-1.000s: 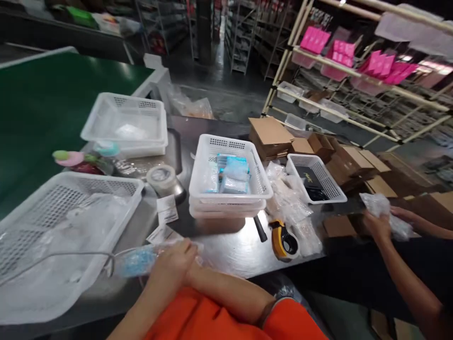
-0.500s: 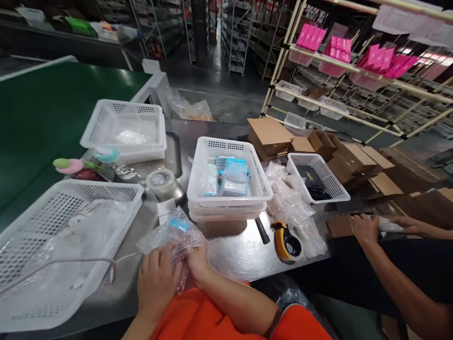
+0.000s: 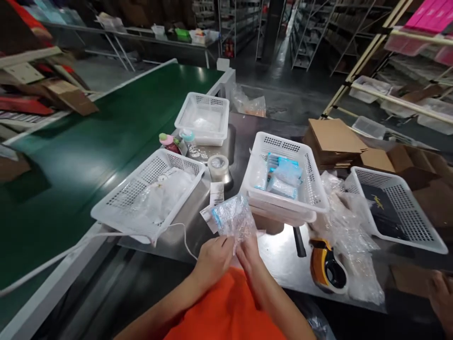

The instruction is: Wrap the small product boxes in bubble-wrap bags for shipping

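A warehouse packing station: a steel table (image 3: 226,245) beside a green conveyor belt (image 3: 106,137), with shelving aisles behind. At the near edge, both hands hold up a bubble-wrap pouch (image 3: 231,219) with something blue inside. The left hand (image 3: 212,259) pinches its lower edge from about 7 o'clock, fingers curled shut on the film; the right hand (image 3: 249,252) grips from 5 o'clock, likewise closed on it. The pouch hangs just above the table, in front of the stacked white basket (image 3: 283,208) holding more blue packets at 1 o'clock. What the blue item is, I cannot tell through the film. To handle it well, both hands would best keep the grip low and even, so the wrap stays taut and the item does not slide out. A tape dispenser (image 3: 327,269) lies at 3 o'clock, a tape roll (image 3: 218,166) at 12.
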Demonstrator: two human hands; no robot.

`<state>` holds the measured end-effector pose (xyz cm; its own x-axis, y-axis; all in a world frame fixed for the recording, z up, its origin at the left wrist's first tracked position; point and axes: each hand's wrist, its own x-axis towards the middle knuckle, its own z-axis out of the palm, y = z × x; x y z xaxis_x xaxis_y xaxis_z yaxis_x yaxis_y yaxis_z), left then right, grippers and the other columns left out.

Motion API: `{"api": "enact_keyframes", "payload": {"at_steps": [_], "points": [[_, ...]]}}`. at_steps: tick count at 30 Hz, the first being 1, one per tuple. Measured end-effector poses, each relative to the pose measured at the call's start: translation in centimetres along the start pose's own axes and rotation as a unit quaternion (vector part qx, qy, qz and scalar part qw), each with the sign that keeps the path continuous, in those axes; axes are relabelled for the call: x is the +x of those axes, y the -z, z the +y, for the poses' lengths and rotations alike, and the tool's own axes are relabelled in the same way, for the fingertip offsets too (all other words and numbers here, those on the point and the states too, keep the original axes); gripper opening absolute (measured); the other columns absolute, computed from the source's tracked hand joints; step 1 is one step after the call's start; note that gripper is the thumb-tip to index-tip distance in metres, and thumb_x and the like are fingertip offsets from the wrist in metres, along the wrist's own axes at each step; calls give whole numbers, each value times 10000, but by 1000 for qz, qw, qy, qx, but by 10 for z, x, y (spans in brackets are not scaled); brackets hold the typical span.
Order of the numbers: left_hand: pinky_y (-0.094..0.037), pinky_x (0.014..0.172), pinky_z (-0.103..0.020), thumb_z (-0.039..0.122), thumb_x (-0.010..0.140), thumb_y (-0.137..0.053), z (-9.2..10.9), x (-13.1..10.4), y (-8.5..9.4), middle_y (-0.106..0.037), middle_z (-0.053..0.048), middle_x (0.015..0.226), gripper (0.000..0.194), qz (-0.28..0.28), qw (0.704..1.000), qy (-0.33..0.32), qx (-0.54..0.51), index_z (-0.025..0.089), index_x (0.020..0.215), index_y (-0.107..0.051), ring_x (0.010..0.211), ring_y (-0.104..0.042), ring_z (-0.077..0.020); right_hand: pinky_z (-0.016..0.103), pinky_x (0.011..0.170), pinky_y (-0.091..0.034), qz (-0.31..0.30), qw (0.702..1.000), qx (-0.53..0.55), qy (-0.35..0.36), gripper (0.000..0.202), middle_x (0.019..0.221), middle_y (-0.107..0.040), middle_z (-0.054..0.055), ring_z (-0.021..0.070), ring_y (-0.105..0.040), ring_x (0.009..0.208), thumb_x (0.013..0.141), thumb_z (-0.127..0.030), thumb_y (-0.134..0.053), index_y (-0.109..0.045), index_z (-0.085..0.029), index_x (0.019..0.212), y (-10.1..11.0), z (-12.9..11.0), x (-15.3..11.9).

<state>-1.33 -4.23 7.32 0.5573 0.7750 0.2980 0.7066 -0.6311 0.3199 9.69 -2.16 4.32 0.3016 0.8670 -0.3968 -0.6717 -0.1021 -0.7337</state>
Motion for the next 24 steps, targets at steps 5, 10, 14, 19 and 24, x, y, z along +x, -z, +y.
{"api": "enact_keyframes", "payload": {"at_steps": [5, 10, 14, 19, 24], "points": [[-361, 564, -256, 172, 832, -404, -29, 12, 9, -606, 2, 666, 130, -57, 963, 228, -133, 198, 835, -531, 599, -581, -165, 347, 785, -540, -77, 993, 15, -86, 378, 876, -722, 13, 210, -668, 847, 611, -409, -815, -653, -228, 900, -21, -10, -25], [-346, 532, -222, 204, 740, -404, -55, 18, 10, -500, 58, 556, 83, 7, 876, 363, -317, 210, 746, -486, 520, -495, -127, 325, 927, -485, -175, 977, -98, -67, 485, 1284, -620, 44, 202, -572, 1168, 706, -354, -790, -624, -270, 1155, -31, -58, -67], [-283, 455, -216, 232, 719, -407, -54, 11, 23, -361, 98, 466, 108, 38, 843, 389, -368, 213, 775, -498, 421, -380, -115, 272, 681, -499, -41, 987, -150, 48, 253, 836, -676, 5, 141, -613, 730, 775, -435, -712, -655, -223, 899, 4, -82, -64], [-328, 534, -248, 192, 807, -392, -31, 7, 52, -502, 58, 540, 183, -18, 959, 189, -211, 204, 886, -557, 506, -507, -136, 370, 687, -526, -27, 942, 10, -334, 573, 783, -654, 50, 197, -636, 706, 603, -674, -730, -614, -162, 832, 32, -51, -41], [-366, 589, -287, 73, 699, -435, -3, 14, 52, -634, -4, 676, 184, -122, 980, -86, -128, 208, 742, -552, 626, -577, -177, 326, 634, -522, -162, 951, 46, -261, 572, 686, -674, 62, 228, -657, 715, 569, -682, -750, -649, -155, 767, -8, -44, -52]]}}
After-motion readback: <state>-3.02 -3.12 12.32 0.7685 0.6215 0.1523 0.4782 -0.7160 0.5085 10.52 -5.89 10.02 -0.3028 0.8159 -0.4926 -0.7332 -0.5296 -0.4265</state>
